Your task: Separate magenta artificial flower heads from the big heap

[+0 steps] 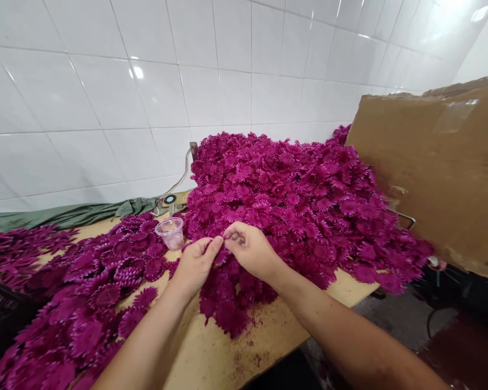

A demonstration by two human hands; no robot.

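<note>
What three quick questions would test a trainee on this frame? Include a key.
1. True or false: the fingertips of the left hand and the right hand meet at the near edge of the tall flower pile.
2. The clear plastic cup stands: A) on the table, left of the left hand; B) in the right hand; C) on top of the tall flower pile.
3. What stands to the right of the pile?
Key: 1 true; 2 A; 3 a cardboard box.
</note>
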